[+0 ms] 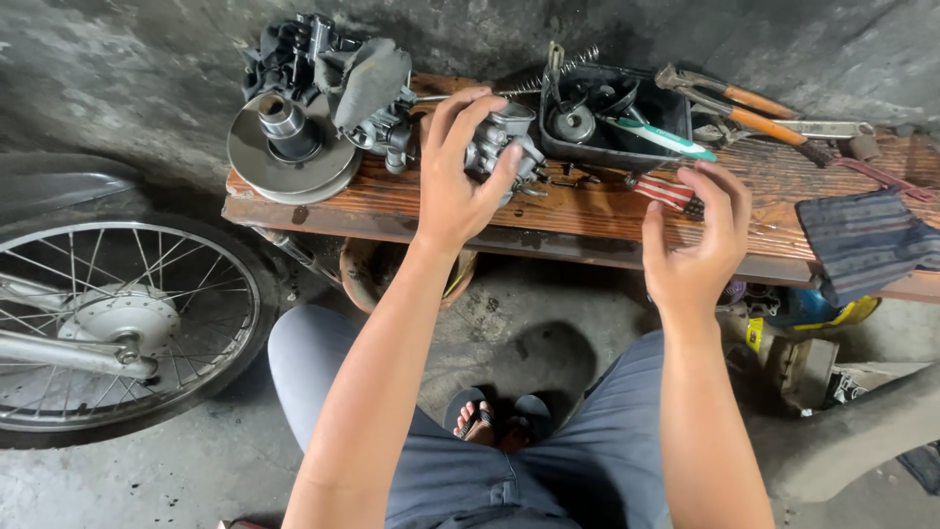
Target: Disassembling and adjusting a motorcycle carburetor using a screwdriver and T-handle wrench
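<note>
Head view: your left hand (452, 191) is clamped on the carburetor (504, 147) resting on the wooden tabletop (392, 201); your right hand (697, 245) hovers with fingers spread beside the black tray (597, 152).

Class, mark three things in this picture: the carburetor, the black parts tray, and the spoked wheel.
carburetor (501, 137), head view, on its grey metal body beside the left hand's fingers.
black parts tray (587, 155), head view, on its front wall.
spoked wheel (117, 318), head view, on its hub.

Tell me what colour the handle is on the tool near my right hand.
Red and white striped handle, just beside the right hand; the head view shows it.
</note>
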